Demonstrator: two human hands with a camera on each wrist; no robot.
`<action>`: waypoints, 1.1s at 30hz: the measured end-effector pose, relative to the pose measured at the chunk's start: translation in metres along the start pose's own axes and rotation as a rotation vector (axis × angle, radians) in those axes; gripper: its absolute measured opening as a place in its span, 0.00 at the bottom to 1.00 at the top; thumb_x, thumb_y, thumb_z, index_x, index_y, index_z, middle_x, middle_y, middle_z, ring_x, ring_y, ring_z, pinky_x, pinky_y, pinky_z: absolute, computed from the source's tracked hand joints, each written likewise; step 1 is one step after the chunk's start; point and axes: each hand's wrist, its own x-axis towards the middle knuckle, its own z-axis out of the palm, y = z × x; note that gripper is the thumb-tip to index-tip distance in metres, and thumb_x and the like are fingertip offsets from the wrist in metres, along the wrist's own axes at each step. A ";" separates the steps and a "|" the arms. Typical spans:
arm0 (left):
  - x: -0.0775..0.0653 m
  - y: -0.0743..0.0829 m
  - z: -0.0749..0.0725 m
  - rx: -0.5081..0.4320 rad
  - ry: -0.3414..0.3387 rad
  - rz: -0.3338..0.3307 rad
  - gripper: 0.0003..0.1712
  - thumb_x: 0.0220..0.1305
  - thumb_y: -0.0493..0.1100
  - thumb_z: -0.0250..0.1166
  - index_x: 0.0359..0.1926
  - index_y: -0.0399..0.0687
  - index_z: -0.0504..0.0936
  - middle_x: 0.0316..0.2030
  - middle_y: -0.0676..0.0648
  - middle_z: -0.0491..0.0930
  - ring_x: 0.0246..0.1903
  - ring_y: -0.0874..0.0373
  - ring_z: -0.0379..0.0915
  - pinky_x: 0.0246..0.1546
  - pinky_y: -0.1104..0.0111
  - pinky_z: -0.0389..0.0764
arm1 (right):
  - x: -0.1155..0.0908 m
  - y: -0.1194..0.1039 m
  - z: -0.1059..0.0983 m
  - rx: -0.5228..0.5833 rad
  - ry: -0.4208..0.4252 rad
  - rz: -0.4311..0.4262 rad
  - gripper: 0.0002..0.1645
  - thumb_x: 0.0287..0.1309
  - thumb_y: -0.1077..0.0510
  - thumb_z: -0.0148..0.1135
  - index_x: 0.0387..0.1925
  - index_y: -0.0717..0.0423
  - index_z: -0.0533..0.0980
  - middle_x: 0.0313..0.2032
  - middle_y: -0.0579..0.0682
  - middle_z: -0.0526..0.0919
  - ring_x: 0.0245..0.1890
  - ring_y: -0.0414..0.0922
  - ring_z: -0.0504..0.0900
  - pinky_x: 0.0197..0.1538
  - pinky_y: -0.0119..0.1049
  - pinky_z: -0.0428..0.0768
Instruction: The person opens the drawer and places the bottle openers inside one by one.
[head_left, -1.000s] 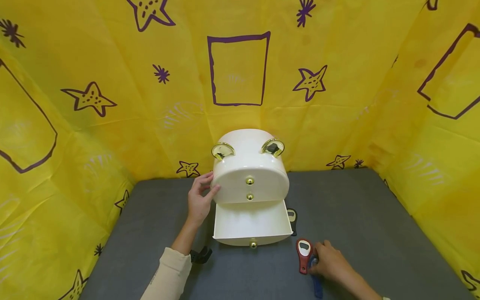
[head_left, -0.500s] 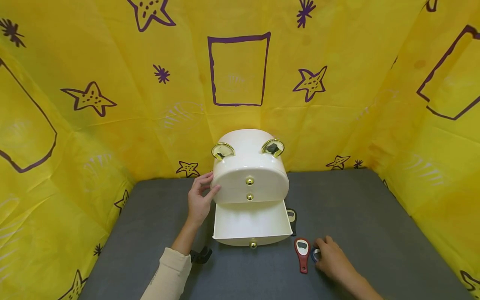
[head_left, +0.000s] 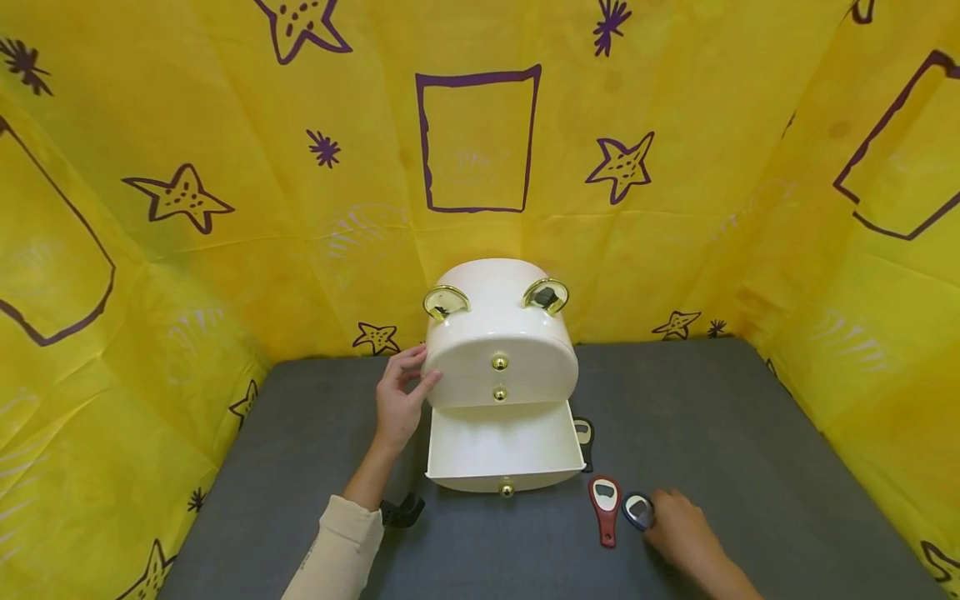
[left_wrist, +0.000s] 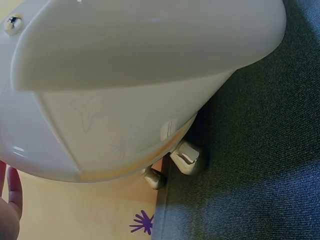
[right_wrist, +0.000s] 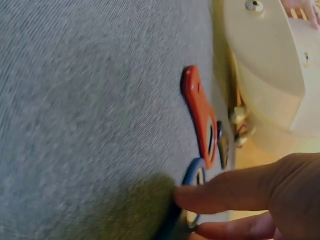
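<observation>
A white cabinet (head_left: 495, 300) with gold ears and round gold knobs stands at the middle back, its bottom drawer (head_left: 502, 442) pulled out. My left hand (head_left: 399, 404) rests on the cabinet's left side, thumb at the front edge and fingers along the side. To the right, my right hand (head_left: 682, 529) pinches a blue bottle opener (head_left: 638, 510) between thumb and fingers, low over the table. The right wrist view shows the thumb across this blue opener (right_wrist: 194, 167), its lower part hidden. Just left of it lies a red bottle opener (head_left: 605, 500).
A black bottle opener (head_left: 584, 442) lies beside the drawer's right edge, partly behind it. The dark grey table (head_left: 315, 433) backs onto yellow cloth walls (head_left: 360, 167). Gold feet (left_wrist: 187, 156) raise the cabinet off the table.
The right hand has turned and shifted slightly right, with the blue opener's round head now beside the red one. The red opener has straightened slightly. The left hand and cabinet stay still.
</observation>
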 end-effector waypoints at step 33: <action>0.001 0.012 -0.001 -0.020 -0.004 -0.010 0.15 0.55 0.23 0.66 0.45 0.22 0.78 0.51 0.25 0.75 0.46 0.74 0.74 0.44 0.81 0.76 | 0.012 0.024 -0.009 0.162 0.038 0.047 0.16 0.35 0.65 0.71 0.33 0.66 0.81 0.21 0.47 0.74 0.25 0.43 0.69 0.28 0.36 0.67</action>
